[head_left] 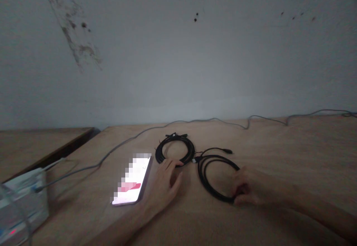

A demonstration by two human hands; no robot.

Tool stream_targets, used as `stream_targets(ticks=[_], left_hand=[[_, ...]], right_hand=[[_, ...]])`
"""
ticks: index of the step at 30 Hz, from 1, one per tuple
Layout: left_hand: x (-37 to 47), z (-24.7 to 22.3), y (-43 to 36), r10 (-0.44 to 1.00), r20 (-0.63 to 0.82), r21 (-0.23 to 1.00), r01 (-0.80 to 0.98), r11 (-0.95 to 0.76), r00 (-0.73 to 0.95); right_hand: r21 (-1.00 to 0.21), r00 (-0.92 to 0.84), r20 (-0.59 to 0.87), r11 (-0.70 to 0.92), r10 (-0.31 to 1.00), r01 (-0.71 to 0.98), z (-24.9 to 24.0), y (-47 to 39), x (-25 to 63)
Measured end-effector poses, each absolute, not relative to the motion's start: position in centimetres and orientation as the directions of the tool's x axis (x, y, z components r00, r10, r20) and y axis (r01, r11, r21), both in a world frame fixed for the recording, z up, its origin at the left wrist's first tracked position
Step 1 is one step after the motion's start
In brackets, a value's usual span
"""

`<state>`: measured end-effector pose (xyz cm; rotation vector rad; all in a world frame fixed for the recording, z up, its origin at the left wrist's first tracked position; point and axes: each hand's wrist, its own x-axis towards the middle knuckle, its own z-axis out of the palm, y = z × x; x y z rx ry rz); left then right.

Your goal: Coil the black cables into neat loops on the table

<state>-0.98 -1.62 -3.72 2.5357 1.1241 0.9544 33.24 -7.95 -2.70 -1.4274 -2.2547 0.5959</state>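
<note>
Two coiled black cables lie side by side on the wooden table. My left hand [167, 181] rests at the near edge of the left coil [192, 149], its fingers apart and the fingertips touching the cable. At the right side of the other coil [206, 181], my right hand [245, 186] has its fingers closed round the cable. That coil has a connector end sticking out at the top and another at its left, near the first coil. A phone [134, 182] with a lit screen lies just left of my left hand.
A white power box [25, 201] with a red light stands at the left edge. From it a long grey cable [122, 141] runs across the back of the table [292, 153] along the wall. A dark gap separates another table surface [36, 145] at the far left.
</note>
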Motion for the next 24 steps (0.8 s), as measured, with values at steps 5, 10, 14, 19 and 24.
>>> stream_targets(ticks=[5, 10, 14, 19, 24], left_hand=[[-0.9, -3.5, -1.7, 0.729, 0.467, 0.436, 0.588, -0.682, 0.5], [-0.7, -3.4, -1.7, 0.736, 0.452, 0.441, 0.591, -0.676, 0.504], [-0.7, -3.2, -1.9, 0.736, 0.43, 0.431, 0.597, -0.677, 0.523], [-0.7, -2.8, -2.0, 0.71, 0.424, 0.415, 0.576, -0.704, 0.562], [-0.5, -2.6, -2.2, 0.683, 0.419, 0.397, 0.555, -0.731, 0.598]], right_hand=[[-0.607, -0.262, 0.138, 0.29, 0.955, 0.74, -3.0, -7.1, 31.7], [-0.521, -0.081, 0.24, 0.199, 0.967, 0.83, -2.9, -5.3, 32.3], [-0.375, -0.058, 0.326, 0.185, 0.944, 0.908, -4.1, -4.3, 33.2], [-0.377, -0.124, 0.245, 0.212, 0.962, 0.902, -4.7, -3.9, 33.3], [-0.511, -0.041, 0.067, 0.07, 0.997, 0.857, -4.2, -3.4, 34.1]])
